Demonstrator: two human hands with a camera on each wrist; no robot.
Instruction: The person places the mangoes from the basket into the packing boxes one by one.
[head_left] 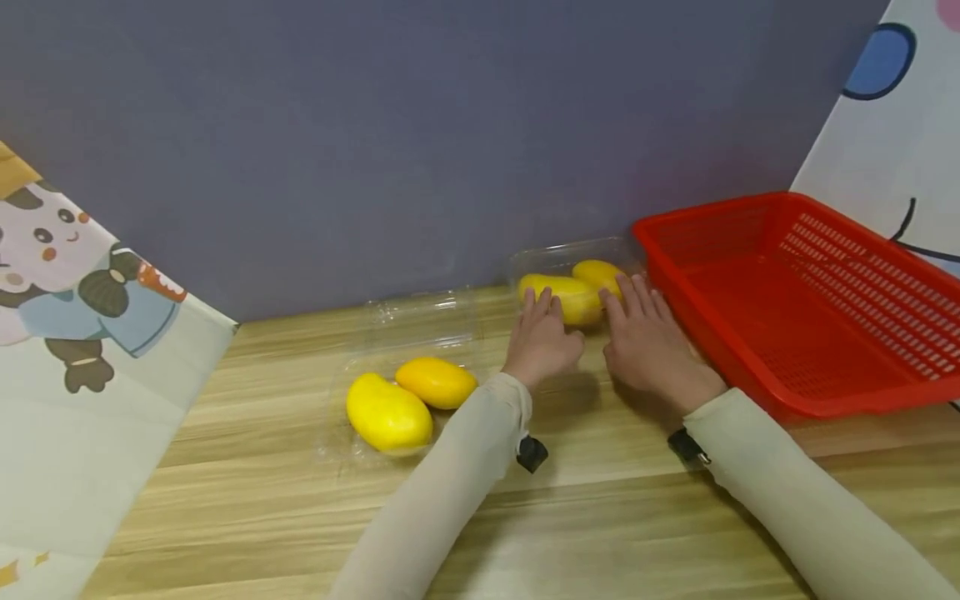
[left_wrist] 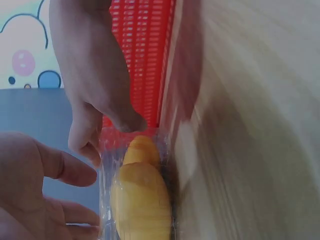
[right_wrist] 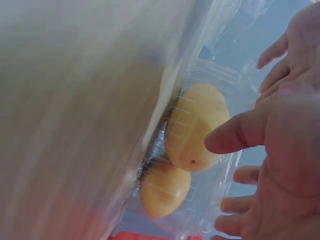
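At the back, beside the red basket, a clear plastic box (head_left: 566,250) holds two yellow mangoes. The larger mango (right_wrist: 197,125) lies to the left and the smaller mango (right_wrist: 165,189) to the right. My left hand (head_left: 542,343) reaches over the front left of this box, fingers extended. At its right front corner is my right hand (head_left: 651,346), its fingers spread and the thumb near the smaller mango. Whether each fingertip touches the plastic is hard to tell. Closer on the left, a second clear box (head_left: 420,321) stands with its lid raised; a yellow mango (head_left: 388,414) and an orange-yellow mango (head_left: 437,383) lie in it.
A red plastic basket (head_left: 795,408) with slotted sides stands on the right, close to the back box and my right hand. Behind the wooden table (head_left: 247,500) rises a grey-blue wall (head_left: 337,150). Printed panels with cartoon figures (head_left: 97,283) flank both sides.
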